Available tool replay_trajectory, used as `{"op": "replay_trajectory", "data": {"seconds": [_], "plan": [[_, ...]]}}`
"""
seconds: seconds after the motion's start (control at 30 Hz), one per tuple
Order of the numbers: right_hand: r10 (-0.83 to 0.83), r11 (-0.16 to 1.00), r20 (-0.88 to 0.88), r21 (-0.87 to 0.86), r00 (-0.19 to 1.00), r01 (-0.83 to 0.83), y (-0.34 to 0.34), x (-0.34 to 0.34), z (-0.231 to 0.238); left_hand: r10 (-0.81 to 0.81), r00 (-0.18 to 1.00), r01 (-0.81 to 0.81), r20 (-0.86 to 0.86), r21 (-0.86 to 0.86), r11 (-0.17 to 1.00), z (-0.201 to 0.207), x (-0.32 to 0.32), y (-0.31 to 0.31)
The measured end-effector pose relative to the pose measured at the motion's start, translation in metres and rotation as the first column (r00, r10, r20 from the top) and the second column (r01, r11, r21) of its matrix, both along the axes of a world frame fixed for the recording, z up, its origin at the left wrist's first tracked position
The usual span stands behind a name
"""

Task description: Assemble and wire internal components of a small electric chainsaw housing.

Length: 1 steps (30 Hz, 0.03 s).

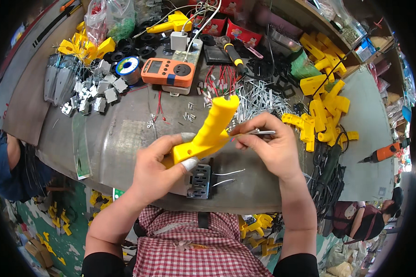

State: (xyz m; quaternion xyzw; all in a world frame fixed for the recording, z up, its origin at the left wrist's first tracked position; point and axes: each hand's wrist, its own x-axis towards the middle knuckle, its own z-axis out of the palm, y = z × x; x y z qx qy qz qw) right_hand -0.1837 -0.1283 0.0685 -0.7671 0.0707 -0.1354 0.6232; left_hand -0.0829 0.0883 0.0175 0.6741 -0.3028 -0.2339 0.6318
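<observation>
My left hand (159, 161), with pale covers on thumb and finger, is closed round the wide end of a yellow plastic handle shell (212, 124). The shell is tilted, its narrow grooved end up and to the right. At its right side, my right hand (270, 141) pinches close to the edge. Slim silver metal rods (263, 132) stick out between its fingers; their exact kind is hard to make out. Beneath the shell, near the table's front edge, lies a slotted metal plate (199, 181), with two white wires (229, 173) beside it.
A heap of long metal pins (263, 99) lies beyond my right hand. Yellow plastic shells (326, 113) pile up at right, by black cables (327, 177). An orange meter (168, 72), a solder spool (127, 67) and small white-grey switches (101, 87) stand at back left. An orange-handled screwdriver-like tool (383, 153) sits far right.
</observation>
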Motion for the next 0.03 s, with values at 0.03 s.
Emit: {"op": "replay_trajectory", "data": {"seconds": [0.03], "plan": [[0.002, 1.0, 0.003, -0.001, 1.0, -0.002, 0.0004, -0.0008, 0.0008, 0.002, 0.993, -0.006, 0.117, 0.039, 0.999, -0.0033, -0.0006, 0.001]]}}
